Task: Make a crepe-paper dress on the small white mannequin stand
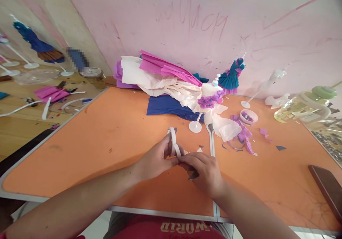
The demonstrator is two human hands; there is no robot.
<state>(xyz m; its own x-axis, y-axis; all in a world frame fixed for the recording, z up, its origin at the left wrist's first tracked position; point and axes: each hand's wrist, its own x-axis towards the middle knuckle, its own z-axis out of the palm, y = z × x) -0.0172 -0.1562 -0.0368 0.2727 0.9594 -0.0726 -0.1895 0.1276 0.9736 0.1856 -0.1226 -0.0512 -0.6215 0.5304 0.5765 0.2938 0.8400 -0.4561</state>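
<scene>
My left hand point(157, 157) is closed round a small roll of white tape point(173, 141) held upright over the orange table point(112, 132). My right hand point(204, 171) pinches the loose end of the tape point(184, 154) right next to the roll, fingers curled. Something dark point(192, 176) shows under the right palm; I cannot make out what it is. Just beyond the hands stands a small dress form in white paper with purple flowers point(207, 98) on a white stand.
A pile of pink, white and blue crepe paper point(160, 82) lies by the pink wall. A teal paper dress point(232, 76), a small dish of scraps point(248, 117), a green-capped bottle point(304, 105), a dark phone point(327, 187) and paper bits sit on the right. More dress stands point(32, 43) are on the left table.
</scene>
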